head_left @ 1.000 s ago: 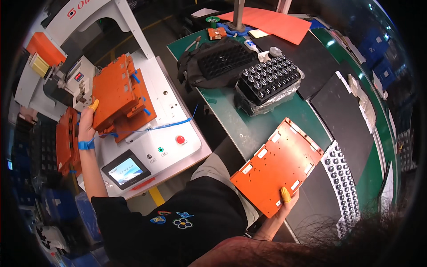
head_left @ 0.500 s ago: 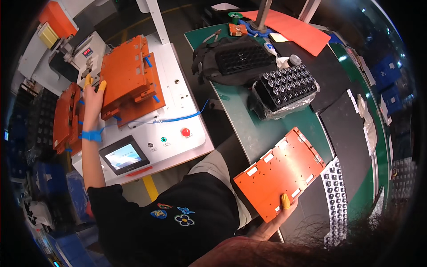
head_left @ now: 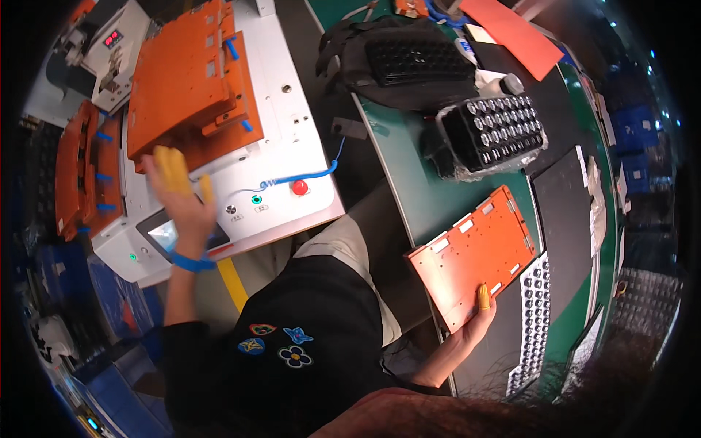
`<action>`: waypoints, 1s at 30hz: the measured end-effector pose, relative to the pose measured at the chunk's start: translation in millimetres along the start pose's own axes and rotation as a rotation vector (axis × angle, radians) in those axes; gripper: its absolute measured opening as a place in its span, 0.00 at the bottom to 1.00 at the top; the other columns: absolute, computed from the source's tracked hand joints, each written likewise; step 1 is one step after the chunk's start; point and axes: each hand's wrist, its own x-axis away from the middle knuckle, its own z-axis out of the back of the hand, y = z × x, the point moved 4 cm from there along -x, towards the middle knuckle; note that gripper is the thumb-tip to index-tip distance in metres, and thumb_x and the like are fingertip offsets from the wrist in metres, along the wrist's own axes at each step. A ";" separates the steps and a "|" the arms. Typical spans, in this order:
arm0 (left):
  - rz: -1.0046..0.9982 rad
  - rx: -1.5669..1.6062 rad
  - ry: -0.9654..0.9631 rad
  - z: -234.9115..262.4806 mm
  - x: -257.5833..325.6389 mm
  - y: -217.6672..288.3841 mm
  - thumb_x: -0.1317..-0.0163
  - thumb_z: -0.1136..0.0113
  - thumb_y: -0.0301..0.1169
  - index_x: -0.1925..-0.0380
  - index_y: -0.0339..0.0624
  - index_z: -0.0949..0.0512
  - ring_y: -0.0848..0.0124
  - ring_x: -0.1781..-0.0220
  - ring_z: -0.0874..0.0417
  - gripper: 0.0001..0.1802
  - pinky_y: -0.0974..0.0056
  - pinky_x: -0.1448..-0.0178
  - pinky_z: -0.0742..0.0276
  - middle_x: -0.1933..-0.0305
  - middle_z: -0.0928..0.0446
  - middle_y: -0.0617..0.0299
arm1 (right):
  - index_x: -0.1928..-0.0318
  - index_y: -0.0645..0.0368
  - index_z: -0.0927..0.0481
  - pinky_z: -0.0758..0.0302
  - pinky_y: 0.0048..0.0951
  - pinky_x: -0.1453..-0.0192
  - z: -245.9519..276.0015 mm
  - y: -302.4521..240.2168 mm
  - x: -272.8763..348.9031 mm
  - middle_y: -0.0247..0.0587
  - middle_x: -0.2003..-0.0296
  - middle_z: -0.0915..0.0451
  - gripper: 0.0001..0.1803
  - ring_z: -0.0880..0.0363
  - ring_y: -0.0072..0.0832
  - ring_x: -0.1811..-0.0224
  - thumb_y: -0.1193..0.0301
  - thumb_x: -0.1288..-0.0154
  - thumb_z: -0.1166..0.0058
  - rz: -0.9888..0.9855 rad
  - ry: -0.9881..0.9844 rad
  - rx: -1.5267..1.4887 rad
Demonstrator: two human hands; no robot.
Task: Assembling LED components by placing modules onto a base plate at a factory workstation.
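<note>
My left hand (head_left: 184,198), in yellow finger cots with a blue strap at the wrist, is over the front of the white machine. Its fingers are stretched out at the near edge of a stacked orange fixture (head_left: 179,80); whether they touch it I cannot tell. The hand partly covers a small screen (head_left: 162,231). To the right, my right hand (head_left: 475,325) grips the near corner of a flat orange plate (head_left: 475,252) with small pale inserts, a yellow-cotted finger on top. The plate is tilted above the green table's edge.
A second orange fixture (head_left: 77,171) stands at the machine's left. A red button (head_left: 300,187) and a coiled blue cord (head_left: 299,177) are on its front. On the table (head_left: 405,160) lie a black bag (head_left: 350,62), a tray of round black parts (head_left: 496,131) and a strip of similar parts (head_left: 535,314).
My left hand has come from the orange fixture's left side to its near edge, now in front of the screen. My right hand still holds the orange plate. The whole view has shifted.
</note>
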 end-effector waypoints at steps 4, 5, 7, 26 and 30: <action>0.085 0.237 -0.493 -34.7 110.5 49.3 0.42 0.42 0.27 0.35 0.26 0.40 0.39 0.24 0.50 0.36 0.43 0.23 0.51 0.27 0.47 0.35 | 0.51 0.70 0.23 0.19 0.31 0.49 8.1 17.5 -23.5 0.45 0.56 0.18 0.13 0.18 0.31 0.54 0.77 0.35 0.44 -0.146 0.001 -0.027; 0.107 0.280 -0.574 -38.7 129.8 64.6 0.43 0.43 0.27 0.35 0.26 0.39 0.39 0.24 0.50 0.34 0.43 0.23 0.51 0.27 0.47 0.35 | 0.46 0.69 0.25 0.22 0.42 0.41 20.4 19.2 -30.8 0.49 0.48 0.19 0.17 0.19 0.38 0.47 0.73 0.31 0.48 -0.165 -0.065 -0.021; 0.089 0.292 -0.730 -46.3 162.1 79.5 0.43 0.43 0.28 0.37 0.26 0.36 0.39 0.24 0.50 0.33 0.42 0.24 0.51 0.28 0.46 0.35 | 0.45 0.69 0.25 0.22 0.42 0.40 15.0 16.9 -36.5 0.49 0.48 0.19 0.17 0.20 0.39 0.46 0.72 0.31 0.49 -0.195 -0.067 0.000; 0.061 0.195 -0.521 -40.2 100.5 76.1 0.44 0.41 0.26 0.45 0.26 0.28 0.46 0.35 0.34 0.25 0.48 0.35 0.35 0.40 0.32 0.41 | 0.47 0.68 0.23 0.22 0.36 0.44 -8.9 12.1 -39.0 0.45 0.51 0.18 0.17 0.19 0.34 0.50 0.72 0.33 0.46 -0.189 -0.064 0.061; 0.041 0.193 -0.583 -41.5 112.4 73.7 0.42 0.42 0.27 0.40 0.26 0.33 0.47 0.26 0.43 0.29 0.48 0.27 0.43 0.32 0.38 0.41 | 0.46 0.69 0.24 0.23 0.36 0.43 -5.1 11.9 -39.0 0.45 0.51 0.18 0.18 0.20 0.34 0.49 0.72 0.33 0.47 -0.179 -0.060 0.059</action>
